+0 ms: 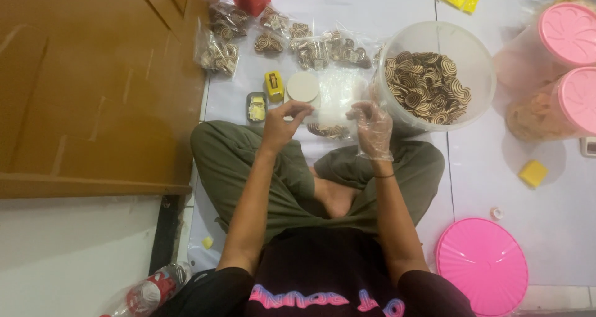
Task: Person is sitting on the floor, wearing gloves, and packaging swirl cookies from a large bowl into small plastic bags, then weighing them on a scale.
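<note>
I sit cross-legged on a white floor. My left hand [282,123] is bare and pinches the top edge of a clear plastic bag [335,97]. My right hand [372,126] wears a thin clear glove and pinches the bag's other edge. Several brown-and-cream swirl cookies [329,131] lie at the bottom of that bag, in front of my knees. A large clear bucket [472,50] to the right of my right hand is filled with the same swirl cookies [427,86].
Several filled cookie bags [310,44] lie ahead. A round white disc [303,86], a yellow tape dispenser [274,85] and a small tray [256,107] sit near my left hand. Pink-lidded jars [568,35], a loose pink lid [481,264], a yellow block [532,173]; wooden door [93,87] left.
</note>
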